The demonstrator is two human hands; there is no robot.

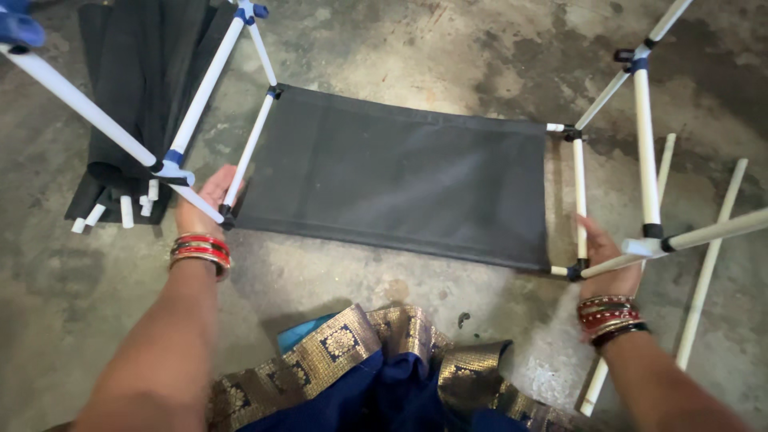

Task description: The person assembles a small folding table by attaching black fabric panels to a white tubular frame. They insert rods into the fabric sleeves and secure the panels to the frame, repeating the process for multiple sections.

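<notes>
Gripping the near corners of a rack shelf, both hands work at opposite ends of the black fabric panel (396,178). The left hand (206,200) is wrapped around the white rod (246,150) at the panel's left edge, close to the black corner connector (226,213); its fingers are hidden behind the rod, so how tightly they clench cannot be told. The right hand (610,268) closes on the black joint (574,270) at the panel's near right corner, where another white tube (579,196) runs along the right edge.

The panel lies stretched flat between the two hands, just above the concrete floor (448,48), its long near edge running from one grip to the other.

Further out on the left, a blue-jointed white pole (88,108) slants across a folded stack of black fabric shelves (136,88) with short white rod ends poking out. On the right, an upright white tube (645,148) joins a slanting pole (708,232), and loose white rods (712,256) lie on the floor beyond the wrist. Red and gold bangles (200,250) ring both wrists, and blue cloth with a gold border (376,364) lies below the panel.
</notes>
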